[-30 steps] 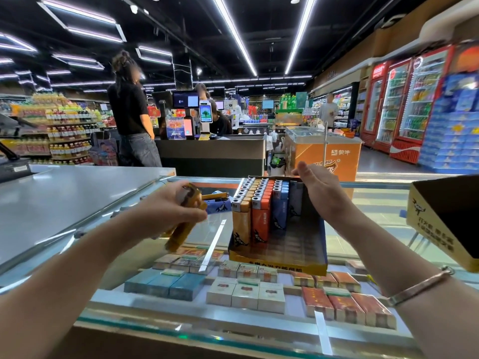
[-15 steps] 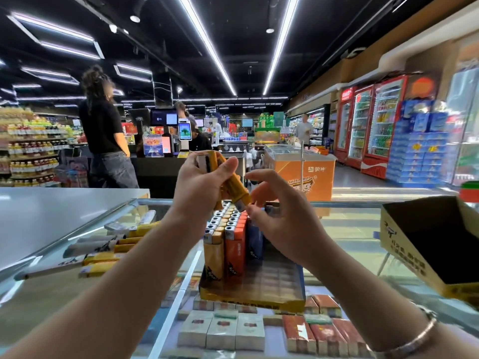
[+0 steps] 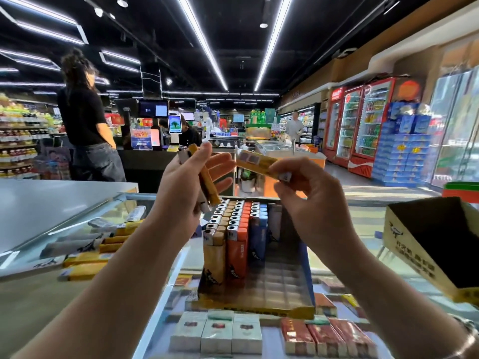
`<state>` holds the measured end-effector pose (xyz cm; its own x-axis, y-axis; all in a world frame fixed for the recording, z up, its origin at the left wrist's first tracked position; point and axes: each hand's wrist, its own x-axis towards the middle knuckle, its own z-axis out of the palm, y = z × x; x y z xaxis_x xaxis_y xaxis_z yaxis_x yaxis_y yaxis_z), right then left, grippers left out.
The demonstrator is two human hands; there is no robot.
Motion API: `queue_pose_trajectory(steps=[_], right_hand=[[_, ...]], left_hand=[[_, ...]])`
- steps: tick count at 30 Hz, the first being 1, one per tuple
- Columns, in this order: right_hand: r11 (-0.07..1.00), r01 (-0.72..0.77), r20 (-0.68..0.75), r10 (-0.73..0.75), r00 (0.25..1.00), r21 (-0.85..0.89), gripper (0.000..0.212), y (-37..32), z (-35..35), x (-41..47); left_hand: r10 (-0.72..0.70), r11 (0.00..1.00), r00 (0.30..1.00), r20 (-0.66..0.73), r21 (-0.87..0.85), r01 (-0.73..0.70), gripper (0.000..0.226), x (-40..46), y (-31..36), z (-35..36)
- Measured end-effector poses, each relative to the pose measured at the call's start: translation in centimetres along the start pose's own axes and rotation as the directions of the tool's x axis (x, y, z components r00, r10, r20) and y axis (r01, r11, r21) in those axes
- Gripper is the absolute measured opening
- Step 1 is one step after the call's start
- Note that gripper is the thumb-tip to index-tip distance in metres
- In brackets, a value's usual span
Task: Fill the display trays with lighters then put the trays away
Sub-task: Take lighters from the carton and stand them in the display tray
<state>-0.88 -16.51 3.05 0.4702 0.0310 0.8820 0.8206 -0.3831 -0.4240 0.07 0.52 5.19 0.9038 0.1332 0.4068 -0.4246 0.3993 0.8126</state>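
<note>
A display tray (image 3: pixel 290 309) stands on the glass counter, its left rows filled with upright yellow, orange and blue lighters (image 3: pixel 234 229); its right part is bare. My left hand (image 3: pixel 181 193) is raised above the tray and grips a small bunch of yellow lighters (image 3: pixel 207 182). My right hand (image 3: pixel 308 193) pinches one yellow lighter (image 3: pixel 259 164) held sideways, just right of the left hand. More yellow lighters (image 3: pixel 85 257) lie loose on the counter at the left.
An open cardboard box (image 3: pixel 404 250) sits at the right edge of the glass counter (image 3: pixel 342 221). Cigarette packs (image 3: pixel 217 330) show under the glass. A grey countertop (image 3: pixel 51 200) is at left. A person in black (image 3: pixel 83 117) stands beyond it.
My right hand has pulled one yellow lighter out of the bunch in my left hand and drawn it to the right. Both hands stay raised above the tray.
</note>
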Motion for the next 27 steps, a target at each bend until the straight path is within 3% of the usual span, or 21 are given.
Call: queue_pose_trajectory(steps=[3,6,10,14,18,23,27], right_hand=[[0.998,-0.058,-0.067,0.059,0.996,0.017,0.027,0.3,-0.6,0.3],[0.994,-0.109,-0.137,0.105,0.985,-0.023,0.012,0.7,-1.5,0.7],[0.976,-0.197,-0.168,0.18,0.969,-0.093,0.009,1.3,-2.7,1.2],[0.972,-0.18,-0.075,0.171,0.982,-0.149,0.011,1.7,-3.1,1.3],[0.949,-0.172,0.037,0.188,0.981,-0.265,0.025,2.7,-2.7,0.9],[0.908,-0.16,0.148,0.232,0.961,-0.388,0.016,3.7,-2.2,0.3],[0.87,-0.069,0.195,0.186,0.963,-0.488,0.013,3.7,-1.9,-0.1]], left_hand=[[-0.029,0.999,0.999,-0.017,-0.032,0.028,0.019,0.1,-0.1,-0.6],[0.0,0.994,0.998,0.056,0.109,-0.006,0.017,0.0,-0.6,-0.5],[0.001,0.989,0.994,0.107,0.146,-0.016,0.023,0.0,-0.9,-0.5],[-0.056,0.988,0.987,0.153,0.152,0.032,0.039,0.2,-1.2,-0.8],[-0.087,0.988,0.971,0.222,0.147,0.055,0.038,0.1,-1.7,-0.6],[-0.035,0.972,0.972,0.231,0.233,-0.02,0.035,0.1,-2.3,-0.8],[-0.029,0.971,0.976,0.218,0.236,-0.024,0.039,0.0,-2.5,-0.6]])
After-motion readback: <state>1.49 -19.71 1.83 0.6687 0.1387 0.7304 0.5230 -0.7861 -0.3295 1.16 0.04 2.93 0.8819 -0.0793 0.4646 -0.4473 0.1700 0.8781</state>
